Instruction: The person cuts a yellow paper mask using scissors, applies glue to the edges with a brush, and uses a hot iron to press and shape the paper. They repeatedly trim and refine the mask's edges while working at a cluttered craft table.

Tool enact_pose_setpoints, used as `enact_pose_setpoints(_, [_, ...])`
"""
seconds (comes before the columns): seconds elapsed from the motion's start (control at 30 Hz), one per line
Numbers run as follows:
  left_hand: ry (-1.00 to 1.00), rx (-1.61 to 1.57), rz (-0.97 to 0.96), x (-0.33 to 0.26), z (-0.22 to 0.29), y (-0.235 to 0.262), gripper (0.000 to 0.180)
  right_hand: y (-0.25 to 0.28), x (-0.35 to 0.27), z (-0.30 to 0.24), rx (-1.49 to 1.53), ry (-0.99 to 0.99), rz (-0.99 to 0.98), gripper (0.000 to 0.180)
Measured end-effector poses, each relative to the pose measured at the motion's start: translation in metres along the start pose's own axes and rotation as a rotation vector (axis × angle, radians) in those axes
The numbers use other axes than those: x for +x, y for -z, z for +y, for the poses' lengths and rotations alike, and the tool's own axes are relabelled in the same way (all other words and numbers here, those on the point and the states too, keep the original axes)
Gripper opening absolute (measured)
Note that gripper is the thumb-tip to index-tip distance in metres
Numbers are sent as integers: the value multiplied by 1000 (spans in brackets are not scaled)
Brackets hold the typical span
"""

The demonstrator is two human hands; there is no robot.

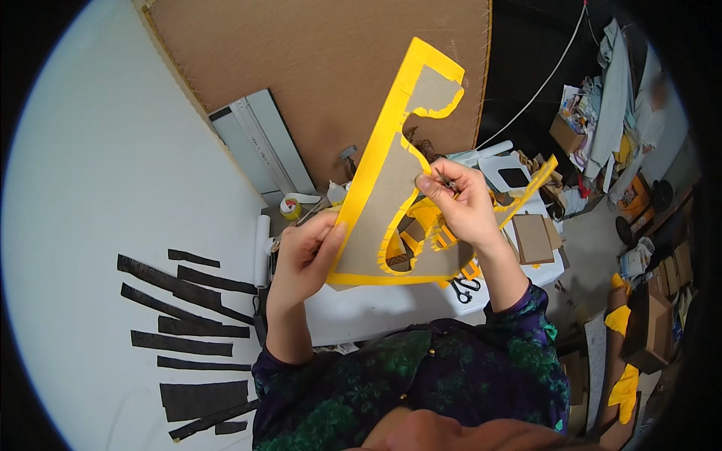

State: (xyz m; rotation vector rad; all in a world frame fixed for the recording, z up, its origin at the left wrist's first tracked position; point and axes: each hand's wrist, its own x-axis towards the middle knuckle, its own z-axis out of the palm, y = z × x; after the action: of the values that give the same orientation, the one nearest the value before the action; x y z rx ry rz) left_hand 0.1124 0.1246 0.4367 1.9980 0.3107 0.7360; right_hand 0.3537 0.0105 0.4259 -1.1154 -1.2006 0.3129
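Note:
A grey cardboard panel [372, 214] is held up in front of me, tilted, with yellow material folded over its edges. Along its curved cutouts the yellow border is snipped into small tabs. My left hand [307, 255] grips the panel's lower left edge, thumb on the grey face. My right hand [462, 201] pinches the curved inner edge between thumb and fingers. Beneath the panel, black-handled scissors [464, 290] lie on the white table [353, 312]. Yellow scraps [425, 218] show through the cutout.
Several black strips [195, 343] are on the white surface at left. A large brown board [323, 60] stands behind the table, with a hammer [347, 152] and yellow tape roll [290, 207] before it. Brown cardboard [532, 239] lies at right; boxes [653, 316] crowd the far right.

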Motion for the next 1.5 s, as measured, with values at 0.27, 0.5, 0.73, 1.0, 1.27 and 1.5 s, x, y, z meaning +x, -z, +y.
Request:
enact_pose_setpoints(0.27, [-217, -408, 590, -3, -26, -68, 18, -26, -44, -23, -478, 526, 153, 29])
enact_pose_setpoints(0.5, [-197, -992, 543, 2, -38, -97, 42, -59, -72, 0, -389, 273, 102, 27])
enact_pose_setpoints(0.73, [79, -1131, 433, 3, -38, -96, 30, -23, -62, 26, -482, 348, 90, 30])
enact_pose_setpoints(1.0, [-46, -1096, 689, 10, -43, -122, 33, -6, -70, 15, -549, 398, 270, 30])
enact_pose_setpoints(1.27, [-80, -978, 549, 1, -50, -129, 39, -8, -80, 11, -635, 317, 170, 33])
enact_pose_setpoints(1.5, [-159, -918, 523, -2, -33, -131, 28, -10, -79, 5, -603, 372, 172, 34])
